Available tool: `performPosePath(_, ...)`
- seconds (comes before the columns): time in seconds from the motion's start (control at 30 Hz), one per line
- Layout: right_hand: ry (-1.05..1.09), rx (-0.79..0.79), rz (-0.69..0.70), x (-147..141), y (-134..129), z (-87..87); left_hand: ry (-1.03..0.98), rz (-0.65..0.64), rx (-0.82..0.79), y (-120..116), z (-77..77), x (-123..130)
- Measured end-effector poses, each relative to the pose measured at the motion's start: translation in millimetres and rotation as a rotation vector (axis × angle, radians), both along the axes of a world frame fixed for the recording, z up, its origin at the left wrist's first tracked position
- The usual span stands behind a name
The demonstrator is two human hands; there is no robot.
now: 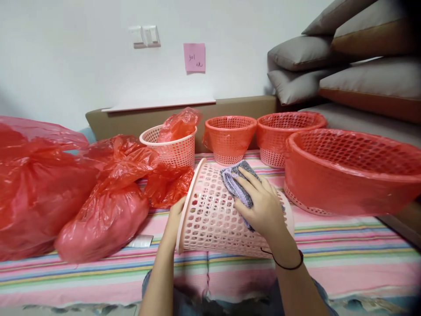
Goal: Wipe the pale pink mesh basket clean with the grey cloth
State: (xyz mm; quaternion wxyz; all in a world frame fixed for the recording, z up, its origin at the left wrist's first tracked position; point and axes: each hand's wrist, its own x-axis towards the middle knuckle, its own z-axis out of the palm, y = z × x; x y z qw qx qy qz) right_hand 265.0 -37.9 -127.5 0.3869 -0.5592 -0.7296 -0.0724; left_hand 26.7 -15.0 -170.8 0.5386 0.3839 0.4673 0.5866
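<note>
A pale pink plastic basket (210, 210) with a mesh of holes lies tilted on its side in front of me, its mouth facing left. My left hand (178, 210) holds it at the rim; most of its fingers are hidden behind the basket wall. On the upper side of the basket, my right hand (259, 199) presses a folded grey and purple cloth (235, 182) against the mesh, fingers bent over it. A dark band circles my right wrist.
Red plastic bags (108, 228) bulge on the left of the striped cloth (329, 250). Behind stand a pink basket (177, 151) with a red bag in it and red-wrapped baskets, one small (230, 136), one wider (269, 142), one large (335, 188). Grey cushions (371, 83) are piled at right.
</note>
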Motion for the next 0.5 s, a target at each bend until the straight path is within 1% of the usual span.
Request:
performPosePath(0.07,-0.019,-0.004,-0.006,-1,0,0.1,-0.024,-0.068,-0.012,-7,14.0,6)
performPosePath(0.17,-0.051,-0.022,-0.02,1,0,2.1,-0.107,-0.239,-0.14,-23,28.8,16)
performPosePath(0.2,-0.056,-0.028,-0.025,1,0,3.3,-0.108,-0.255,-0.158,-28,31.8,18)
performPosePath(0.23,-0.054,-0.031,-0.029,0,0,4.7,-0.083,-0.239,-0.139,-31,34.0,21)
performPosePath(0.33,-0.029,-0.019,-0.012,-13,-4,9.9,0.06,-0.114,0.088,-34,36.4,30)
performPosePath(0.4,-0.011,0.008,0.037,-30,-9,12.9,0.136,-0.104,0.212,-31,35.0,38)
performPosePath(0.5,0.034,0.062,0.075,-58,-16,13.9,0.15,-0.108,0.302,-24,29.8,54)
